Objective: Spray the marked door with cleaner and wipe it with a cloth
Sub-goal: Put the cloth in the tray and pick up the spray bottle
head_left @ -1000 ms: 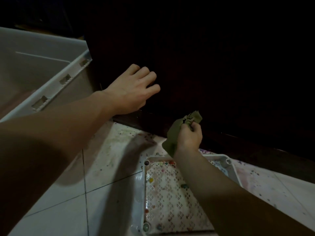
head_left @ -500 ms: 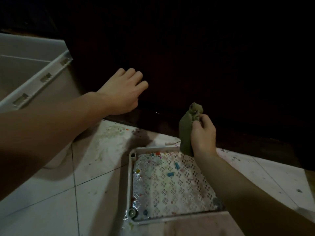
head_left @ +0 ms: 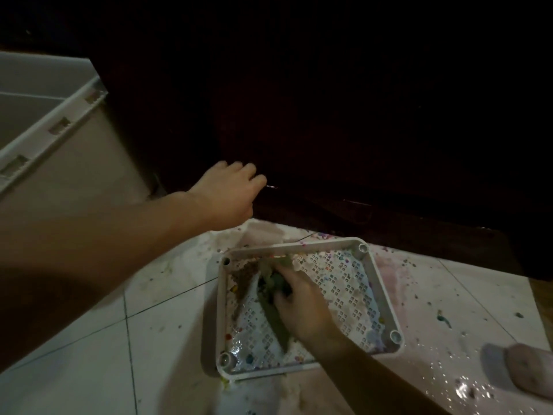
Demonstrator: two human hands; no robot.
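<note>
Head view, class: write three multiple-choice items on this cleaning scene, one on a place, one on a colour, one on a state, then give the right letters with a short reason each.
1. Where is the cloth?
A. in the white tray
B. pressed on the door
C. on the bin rim

2. What colour is the cloth?
A. red
B. olive green
C. bright blue

3. What is the left hand doing?
A. gripping a spray bottle
B. holding nothing, reaching toward the foot of the dark door
C. lifting the tray

Answers:
1 A: the right hand grips the cloth down inside the white tray on the floor.
2 B: the fabric beside the fingers looks olive green.
3 B: its fingers hold nothing and lie by the low edge of the dark door; no spray bottle is in view.
</note>
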